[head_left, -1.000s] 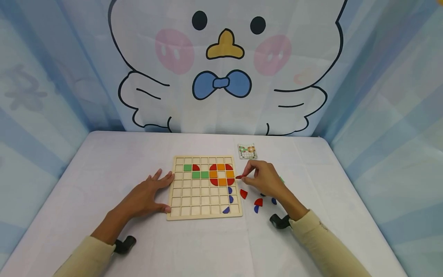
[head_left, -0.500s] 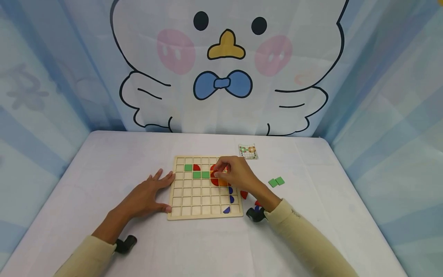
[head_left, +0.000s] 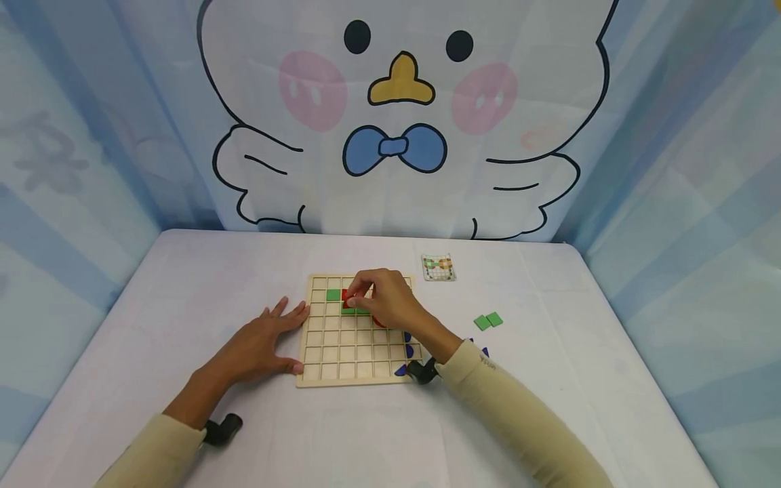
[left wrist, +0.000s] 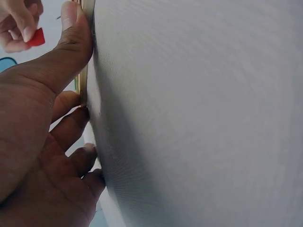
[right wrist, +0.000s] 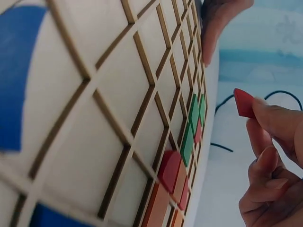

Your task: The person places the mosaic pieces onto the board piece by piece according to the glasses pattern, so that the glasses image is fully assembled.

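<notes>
I see the right hand (head_left: 387, 298) arched over the wooden grid board (head_left: 337, 352), fingers pinching a red quarter-circle tile (right wrist: 243, 104) at the tips, apart from the board. On my right wrist view one corner points up, a straight edge near vertical. The left hand (head_left: 259, 346), fingers spread, touches the board's left edge.

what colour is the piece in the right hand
Red piece, clearest in the right wrist view.
</notes>
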Available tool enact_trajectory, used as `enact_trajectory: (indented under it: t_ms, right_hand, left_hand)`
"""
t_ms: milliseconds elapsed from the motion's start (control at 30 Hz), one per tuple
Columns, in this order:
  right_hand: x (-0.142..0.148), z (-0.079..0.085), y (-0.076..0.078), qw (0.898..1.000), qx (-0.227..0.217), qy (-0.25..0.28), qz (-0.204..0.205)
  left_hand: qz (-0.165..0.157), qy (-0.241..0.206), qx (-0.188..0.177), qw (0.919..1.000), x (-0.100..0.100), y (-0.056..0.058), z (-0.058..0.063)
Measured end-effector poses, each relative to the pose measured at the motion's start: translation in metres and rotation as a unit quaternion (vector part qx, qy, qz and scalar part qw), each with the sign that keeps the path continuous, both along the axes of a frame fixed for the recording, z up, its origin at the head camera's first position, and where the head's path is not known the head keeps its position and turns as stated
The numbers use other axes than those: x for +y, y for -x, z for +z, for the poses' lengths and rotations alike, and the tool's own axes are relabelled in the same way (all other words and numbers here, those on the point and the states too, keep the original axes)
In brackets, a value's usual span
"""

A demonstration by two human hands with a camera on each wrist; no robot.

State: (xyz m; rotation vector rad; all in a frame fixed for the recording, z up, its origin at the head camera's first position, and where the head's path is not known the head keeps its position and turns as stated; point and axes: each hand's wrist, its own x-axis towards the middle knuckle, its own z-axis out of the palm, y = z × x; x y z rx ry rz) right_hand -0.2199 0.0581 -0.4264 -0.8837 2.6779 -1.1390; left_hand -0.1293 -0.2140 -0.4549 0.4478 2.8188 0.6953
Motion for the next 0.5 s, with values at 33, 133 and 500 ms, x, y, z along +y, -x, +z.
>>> enact_trajectory:
  t_ms: [33, 133, 500]
  right_hand:
    - [-0.003, 0.000, 0.001, 1.000, 0.001, -0.002, 0.002]
    - [-0.011, 0.000, 0.003, 1.000, 0.000, -0.008, 0.003]
    - [-0.041, -0.007, 0.014, 1.000, -0.013, -0.027, -0.010]
  left_hand:
    - [-0.001, 0.000, 0.001, 1.0000, 0.000, 0.000, 0.000]
    - [-0.001, 0.001, 0.001, 1.0000, -0.001, 0.001, 0.000]
    - [-0.005, -0.006, 0.005, 1.0000, -0.002, 0.000, -0.001]
